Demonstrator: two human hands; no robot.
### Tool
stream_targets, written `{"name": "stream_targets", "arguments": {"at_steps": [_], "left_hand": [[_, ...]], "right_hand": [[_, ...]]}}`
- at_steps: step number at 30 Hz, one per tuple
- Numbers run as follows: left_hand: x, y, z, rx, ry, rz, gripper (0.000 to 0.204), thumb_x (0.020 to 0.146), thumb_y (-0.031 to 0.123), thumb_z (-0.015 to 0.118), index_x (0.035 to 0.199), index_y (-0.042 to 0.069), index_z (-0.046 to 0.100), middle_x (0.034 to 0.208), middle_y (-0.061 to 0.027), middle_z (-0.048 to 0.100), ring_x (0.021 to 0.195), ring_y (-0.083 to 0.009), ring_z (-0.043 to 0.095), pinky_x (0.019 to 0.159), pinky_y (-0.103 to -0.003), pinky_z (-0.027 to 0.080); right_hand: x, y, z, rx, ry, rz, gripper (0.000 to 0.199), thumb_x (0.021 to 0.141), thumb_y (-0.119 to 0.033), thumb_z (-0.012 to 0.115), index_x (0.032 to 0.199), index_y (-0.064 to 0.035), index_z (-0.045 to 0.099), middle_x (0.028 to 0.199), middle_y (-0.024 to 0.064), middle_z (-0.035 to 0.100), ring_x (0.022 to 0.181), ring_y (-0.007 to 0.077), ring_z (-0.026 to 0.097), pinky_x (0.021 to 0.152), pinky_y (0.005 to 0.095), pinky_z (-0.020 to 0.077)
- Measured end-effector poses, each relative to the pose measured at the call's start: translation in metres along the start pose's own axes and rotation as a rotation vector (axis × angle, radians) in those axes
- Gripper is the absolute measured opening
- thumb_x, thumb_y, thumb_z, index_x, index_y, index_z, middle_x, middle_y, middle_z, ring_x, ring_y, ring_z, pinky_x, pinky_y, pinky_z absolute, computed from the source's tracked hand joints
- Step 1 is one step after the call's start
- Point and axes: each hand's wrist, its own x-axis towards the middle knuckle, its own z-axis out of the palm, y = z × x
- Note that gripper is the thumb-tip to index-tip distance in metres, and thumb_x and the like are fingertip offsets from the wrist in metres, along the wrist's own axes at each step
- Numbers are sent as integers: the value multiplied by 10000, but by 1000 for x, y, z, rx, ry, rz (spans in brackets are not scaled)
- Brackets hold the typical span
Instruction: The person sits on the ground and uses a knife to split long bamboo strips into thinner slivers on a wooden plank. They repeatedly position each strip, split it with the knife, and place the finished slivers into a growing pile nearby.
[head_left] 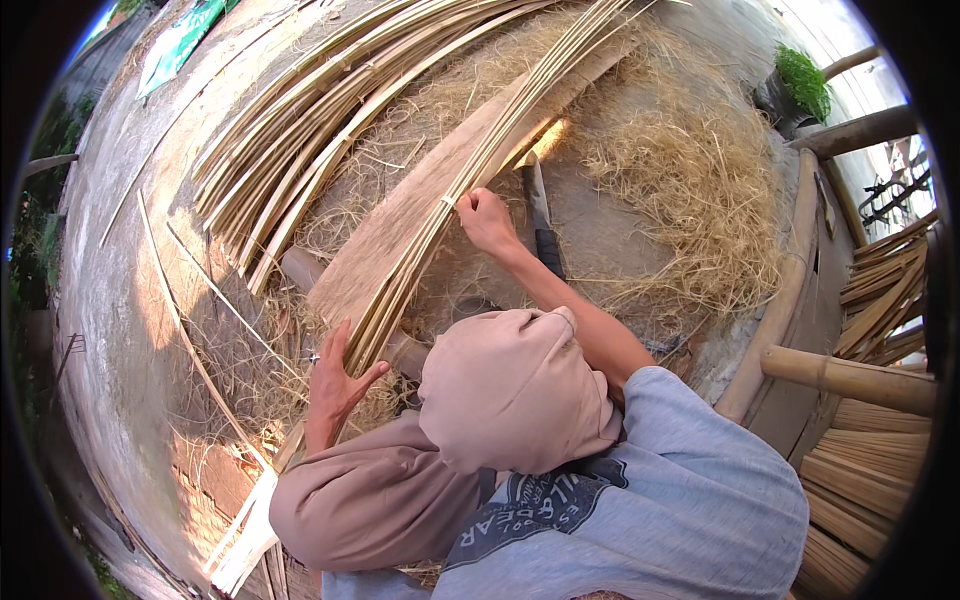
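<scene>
A slim bundle of pale bamboo strips (500, 137) lies slantwise along a wooden board (395, 215). A narrow pale tie seems to go round the bundle beside my right hand (484, 219), whose fingers are closed at the bundle's right edge. My left hand (338, 385) is at the near end of the strips, thumb and fingers spread, against or just beside them; exact contact is unclear. To the right of my right hand lies a knife (538, 200) with a dark handle. Part of my left forearm is hidden by beige cloth (515, 390).
A larger heap of bamboo strips (310, 130) lies beyond the board to the left. Curly shavings (690, 200) pile up on the right. Bamboo poles (850, 378) and stacked strips (860, 470) stand at the right edge. Long loose strips (165, 275) cross the left floor.
</scene>
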Motion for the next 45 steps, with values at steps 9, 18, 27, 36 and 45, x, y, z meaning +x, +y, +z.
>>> {"name": "stream_targets", "arguments": {"at_steps": [9, 18, 27, 36, 45], "left_hand": [[176, 123, -79, -137, -454, 141, 811, 976, 672, 559, 1472, 31, 530, 1319, -253, 660, 1203, -405, 658, 1066, -511, 501], [305, 187, 80, -71, -191, 25, 810, 909, 684, 647, 1237, -56, 652, 1082, -291, 723, 1071, -419, 703, 931, -512, 538], [301, 183, 95, -454, -234, -130, 707, 791, 579, 848, 1077, -51, 703, 842, -167, 716, 750, -271, 682, 702, -439, 539], [304, 167, 90, -841, -396, -201, 737, 697, 514, 949, 1036, -82, 679, 828, -116, 663, 666, -186, 624, 538, -355, 503], [288, 188, 85, -709, -441, -270, 772, 713, 531, 927, 1097, -86, 669, 879, -148, 669, 705, -217, 678, 554, -382, 571]], "right_hand": [[0, -6, 5, 151, -58, 168, 399, 887, -325, 646, 756, 52, 641, 693, 190, 668, 642, 290, 686, 658, 469, 539], [-20, 9, 20, 80, 64, 42, 445, 934, -368, 640, 794, 52, 689, 754, 248, 686, 731, 381, 702, 698, 467, 515], [-37, 16, 12, 323, 198, -50, 233, 977, -157, 599, 905, 64, 621, 867, 191, 629, 783, 313, 641, 717, 440, 493], [-53, 6, -18, 203, 56, -310, 211, 1016, -144, 596, 997, 65, 574, 969, 139, 589, 854, 245, 632, 750, 367, 497], [-25, 22, -39, 995, -273, 499, 364, 1041, -317, 651, 1205, 5, 615, 1096, 67, 675, 997, 152, 663, 883, 307, 541]]}}
